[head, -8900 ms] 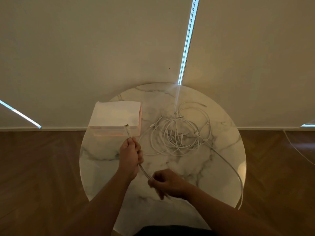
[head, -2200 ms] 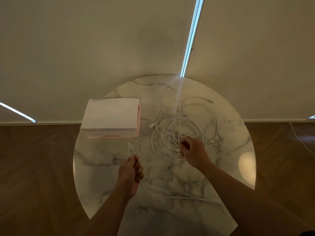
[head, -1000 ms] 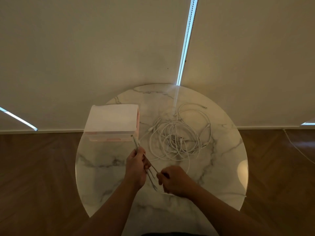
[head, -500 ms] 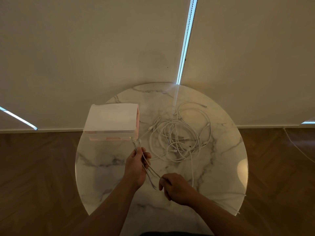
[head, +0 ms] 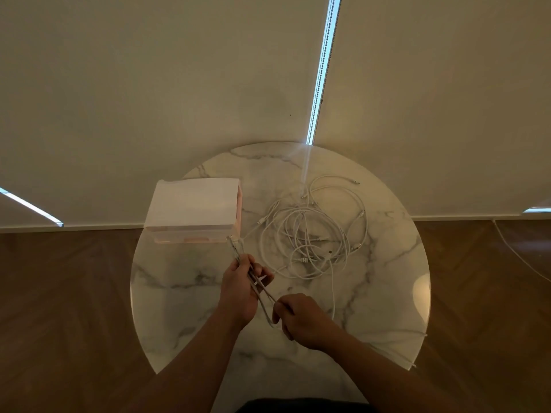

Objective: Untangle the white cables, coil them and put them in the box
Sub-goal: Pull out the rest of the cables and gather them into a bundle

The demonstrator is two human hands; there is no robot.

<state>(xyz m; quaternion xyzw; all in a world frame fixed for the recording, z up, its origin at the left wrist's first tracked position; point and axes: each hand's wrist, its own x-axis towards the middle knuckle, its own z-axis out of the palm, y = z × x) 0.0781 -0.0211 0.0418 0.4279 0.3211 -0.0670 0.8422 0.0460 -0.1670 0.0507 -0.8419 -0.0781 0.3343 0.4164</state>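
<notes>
A person at a round marble counter (head: pixel 179 293) works on one white cable (head: pixel 260 297), held doubled into several lengths above the near middle of the stone. The left grip (head: pixel 241 289), a bare hand, has its fingers curled round the bundled lengths, whose plug ends (head: pixel 234 248) stick out past the hand toward the near right corner of the box (head: pixel 193 210). The right grip (head: pixel 301 320), also bare, pinches the bend of the same cable at its near end, just right of the left wrist. The pale box sits at the far left of the counter, and its inside cannot be seen from this angle. The remaining white cables (head: pixel 310 234) lie in a loose tangle right of the box, on the far right half of the stone. One strand (head: pixel 332 287) runs from the tangle toward the near side, passing just right of the right grip. Dark wood floor (head: pixel 59 293) surrounds the counter.
</notes>
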